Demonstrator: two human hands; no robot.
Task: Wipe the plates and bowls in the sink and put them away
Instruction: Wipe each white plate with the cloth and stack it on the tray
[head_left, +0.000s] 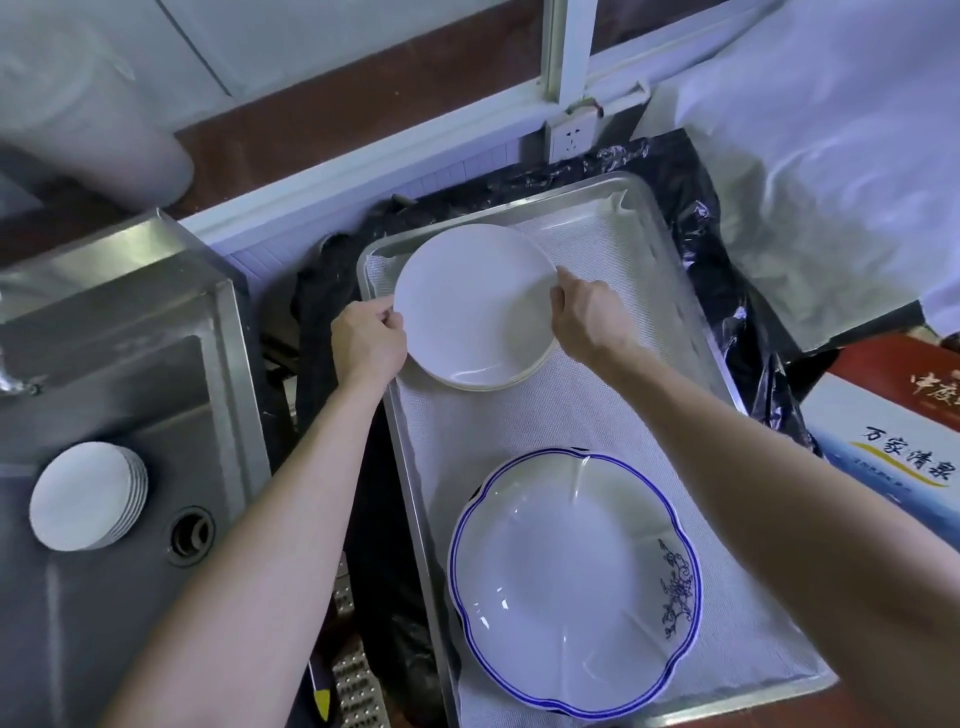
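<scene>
While a stack of small white dishes (88, 496) sits upside down at the lower left of the frame, on the floor of the steel sink (104, 374) just left of the drain (191, 536), both hands are busy to the right of it over the tray. Between sink and tray, at the bottom edge, a metal grater (358, 680) lies on black plastic sheeting (691, 218). Left of centre, the left hand (370, 340) pinches the left rim of a plain white plate (475, 306), thumb and fingers curled onto its edge. That plate is the top of a short stack in the upper part of the metal tray (631, 183), which is lined with a white mesh cloth (649, 322). On the opposite rim, the right hand (587, 317) grips the same plate, its fingers bent over the edge. Whether the plate is resting on the stack or held just above it cannot be told. Lower in the tray, at the lower centre of the frame, a large scalloped plate with a blue rim (574, 579) and a blue flower pattern lies face up on top of another like it. At the far right edge, a printed cardboard box (893, 441) stands beside the tray
</scene>
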